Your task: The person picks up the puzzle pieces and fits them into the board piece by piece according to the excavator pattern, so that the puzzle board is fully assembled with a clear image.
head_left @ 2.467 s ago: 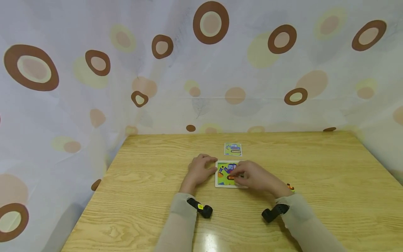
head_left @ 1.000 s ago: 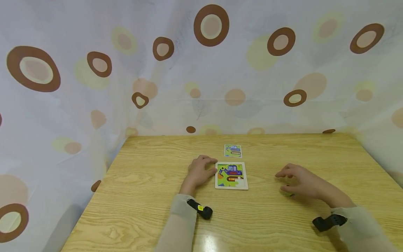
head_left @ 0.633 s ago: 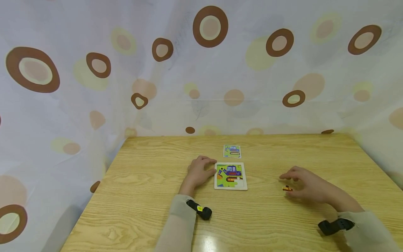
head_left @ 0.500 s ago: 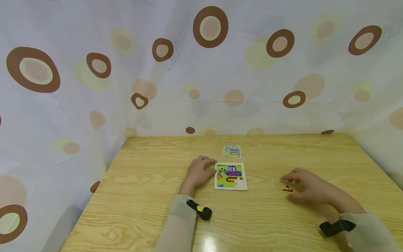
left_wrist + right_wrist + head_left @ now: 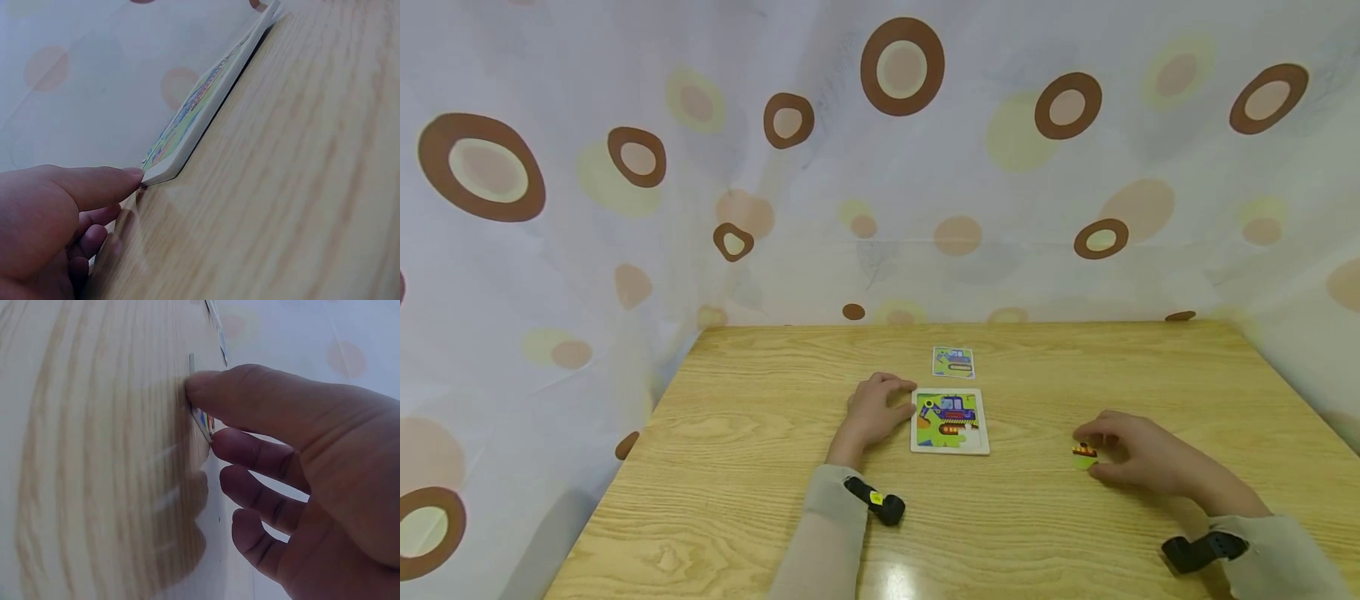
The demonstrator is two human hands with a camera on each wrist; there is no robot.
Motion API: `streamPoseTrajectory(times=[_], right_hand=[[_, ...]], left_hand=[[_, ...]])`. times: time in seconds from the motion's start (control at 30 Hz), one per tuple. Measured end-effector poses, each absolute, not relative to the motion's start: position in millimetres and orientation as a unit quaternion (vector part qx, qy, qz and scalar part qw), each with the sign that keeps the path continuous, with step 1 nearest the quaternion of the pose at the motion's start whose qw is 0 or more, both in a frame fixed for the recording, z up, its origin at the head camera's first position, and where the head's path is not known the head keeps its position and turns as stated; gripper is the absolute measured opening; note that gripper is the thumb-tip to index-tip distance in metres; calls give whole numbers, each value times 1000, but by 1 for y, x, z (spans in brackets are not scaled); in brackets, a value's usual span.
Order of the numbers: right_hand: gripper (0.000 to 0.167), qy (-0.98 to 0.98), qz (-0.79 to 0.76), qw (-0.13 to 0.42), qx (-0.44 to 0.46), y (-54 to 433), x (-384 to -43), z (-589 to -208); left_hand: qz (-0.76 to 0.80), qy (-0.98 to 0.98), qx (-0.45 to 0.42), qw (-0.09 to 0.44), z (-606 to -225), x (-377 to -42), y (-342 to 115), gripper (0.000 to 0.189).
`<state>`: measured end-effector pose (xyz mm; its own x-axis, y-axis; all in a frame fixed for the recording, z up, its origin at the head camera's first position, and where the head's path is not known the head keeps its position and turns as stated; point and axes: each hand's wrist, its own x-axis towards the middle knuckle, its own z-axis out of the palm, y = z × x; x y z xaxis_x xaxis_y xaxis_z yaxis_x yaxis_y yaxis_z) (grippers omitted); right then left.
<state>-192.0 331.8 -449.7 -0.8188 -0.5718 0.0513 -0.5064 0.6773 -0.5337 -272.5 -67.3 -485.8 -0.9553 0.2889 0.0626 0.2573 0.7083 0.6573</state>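
A square jigsaw puzzle (image 5: 951, 420) with a white frame lies on the table, its picture a blue excavator on green; white backing shows at its lower right. My left hand (image 5: 874, 410) rests at its left side, and the thumb tip (image 5: 132, 177) touches the frame's edge in the left wrist view. To the right, my right hand (image 5: 1142, 454) has thumb and index finger at opposite edges of a loose puzzle piece (image 5: 1084, 455), green with an orange and dark strip. In the right wrist view the thumb (image 5: 206, 387) covers part of the thin piece.
A small picture card (image 5: 952, 362) with the same excavator lies just behind the puzzle. The wooden table (image 5: 760, 500) ends at a hanging cloth (image 5: 820, 183) with brown and pale circles, which also runs along both sides.
My right hand has left the puzzle, moved right to the loose piece, and brought thumb and index finger together on it. My left hand has stayed at the frame.
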Motion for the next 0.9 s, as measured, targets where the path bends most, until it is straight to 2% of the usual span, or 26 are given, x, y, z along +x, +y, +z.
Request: streamPoseTrajectory(times=[0.3,0.63,0.9], right_hand=[[41,911,-283,75,-291,329,-192,-449],[39,913,-281,55,-290,313,-196,-439],[29,901,-304,32,-308,289,-201,-438]], left_hand=[[355,923,149,20,-486,-273,-67,34],[357,922,149,20,-485,-272,-68,34],[361,921,146,24,-483,-271,-68,34]])
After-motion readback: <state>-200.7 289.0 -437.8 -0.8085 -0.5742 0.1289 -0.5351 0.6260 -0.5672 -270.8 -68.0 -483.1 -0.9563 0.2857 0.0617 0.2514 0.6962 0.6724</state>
